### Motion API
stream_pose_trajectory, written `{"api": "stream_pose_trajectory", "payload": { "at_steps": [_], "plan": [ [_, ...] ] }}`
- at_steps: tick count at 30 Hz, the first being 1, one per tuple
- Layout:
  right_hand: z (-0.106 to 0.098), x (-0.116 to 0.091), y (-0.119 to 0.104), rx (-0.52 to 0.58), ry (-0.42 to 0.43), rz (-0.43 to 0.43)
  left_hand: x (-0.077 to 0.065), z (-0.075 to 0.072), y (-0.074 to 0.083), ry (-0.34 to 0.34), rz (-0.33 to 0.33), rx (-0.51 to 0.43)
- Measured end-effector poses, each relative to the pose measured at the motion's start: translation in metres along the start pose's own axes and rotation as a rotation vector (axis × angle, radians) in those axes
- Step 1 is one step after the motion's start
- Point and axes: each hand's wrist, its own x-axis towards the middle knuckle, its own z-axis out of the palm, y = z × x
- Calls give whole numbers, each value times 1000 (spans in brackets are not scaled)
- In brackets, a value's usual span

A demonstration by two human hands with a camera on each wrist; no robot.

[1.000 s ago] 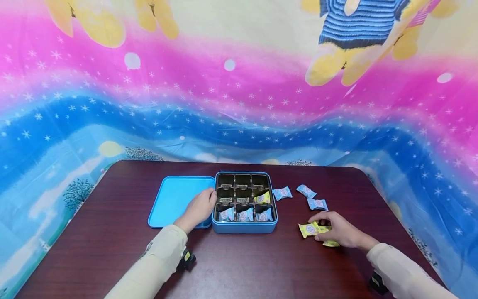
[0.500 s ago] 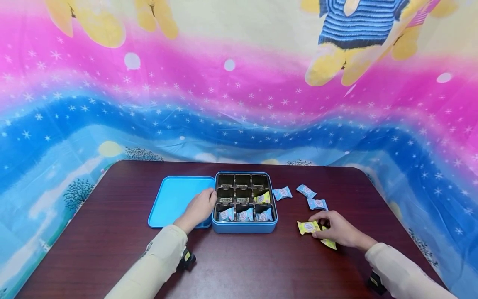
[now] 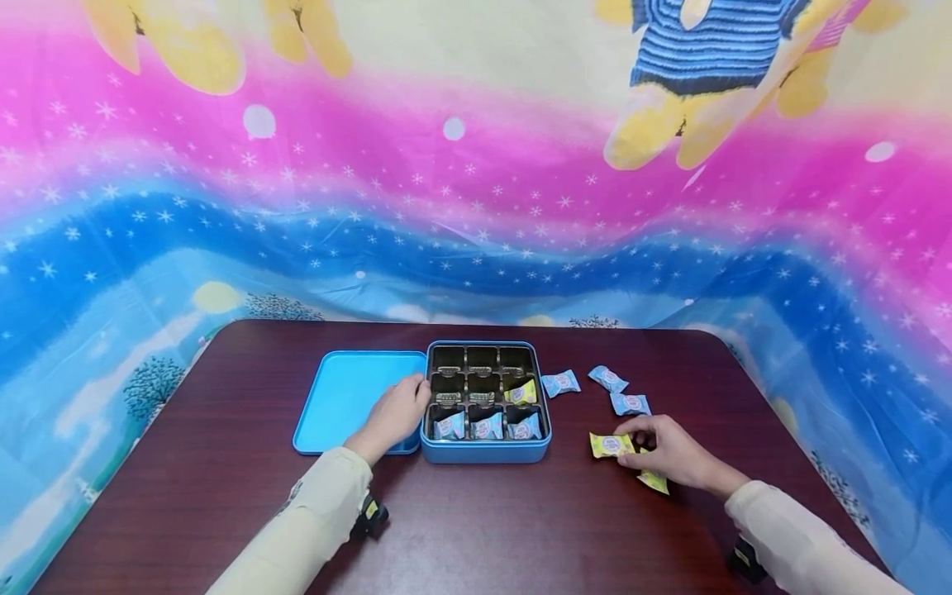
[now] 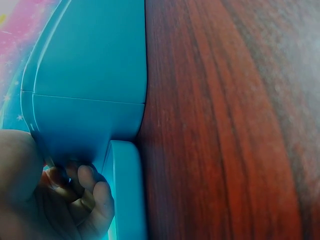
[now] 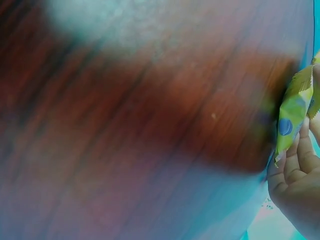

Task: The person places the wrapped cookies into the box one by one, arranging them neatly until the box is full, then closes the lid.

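Observation:
A square blue box [image 3: 486,452] with a dark divided insert stands mid-table. My left hand [image 3: 392,420] grips its left edge, fingers curled against the blue wall [image 4: 90,60] in the left wrist view. My right hand [image 3: 680,456], right of the box, pinches a yellow wrapped candy [image 3: 610,445] between thumb and fingers. A second yellow candy [image 3: 654,481] lies below those fingers, partly hidden. In the right wrist view a yellow wrapper [image 5: 294,107] shows at the fingertips. Three blue candies [image 3: 487,426] fill the box's front row; one yellow candy [image 3: 520,392] sits in the middle row's right compartment.
The blue lid [image 3: 349,397] lies directly left of the box. One blue candy [image 3: 561,383] is beside the box's right wall. Two more blue candies [image 3: 630,404] lie farther right, behind my right hand. A patterned cloth [image 3: 461,207] hangs behind the table [image 3: 476,529].
My right hand has shifted slightly left and away from me with the yellow candy, separating it from the other yellow one, which has turned. My left hand stays at the box.

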Motion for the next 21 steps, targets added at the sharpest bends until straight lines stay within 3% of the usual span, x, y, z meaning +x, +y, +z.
{"api": "stream_pose_trajectory", "payload": {
  "at_steps": [21],
  "plan": [
    [3,5,-10,60,54,4,0,0,-1,2,8,-1]
  ]
}}
